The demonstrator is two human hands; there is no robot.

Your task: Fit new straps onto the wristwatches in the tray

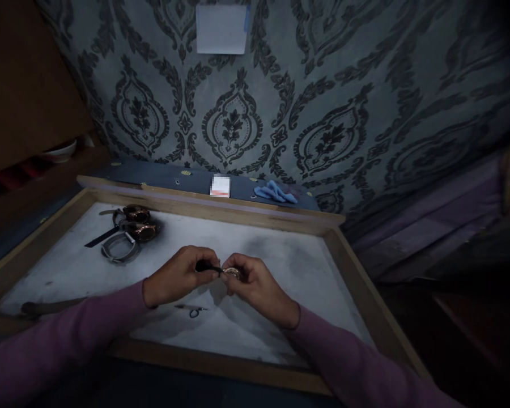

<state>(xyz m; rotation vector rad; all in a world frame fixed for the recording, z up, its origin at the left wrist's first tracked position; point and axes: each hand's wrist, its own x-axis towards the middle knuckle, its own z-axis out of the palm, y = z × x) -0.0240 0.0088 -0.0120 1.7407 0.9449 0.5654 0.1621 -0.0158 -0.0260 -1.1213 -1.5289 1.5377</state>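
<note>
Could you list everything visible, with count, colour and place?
Watch: 1, gold, centre
Strap: 1, dark, left of watch
Tray: 1, brown, white-based, below watch
Other watches: 2, copper-toned, tray's far left
Strap loop: 1, grey, beside them
Slim tool: 1, dark, tray's near middle
Long object: 1, dark, tray's near left
Tablecloth: 1, dark blue, under tray
Card or pack: 1, white, behind tray
Cloth: 1, blue, right of it
Wallpaper: 1, grey, behind
Sheet: 1, white, on wallpaper
Bowl: 1, white, far left
Cabinet: 1, brown, far left
Fabric: 1, purple, far right
Sleeves: 2, mauve, front
Left hand: 1, on strap
Right hand: 1, on watch
</note>
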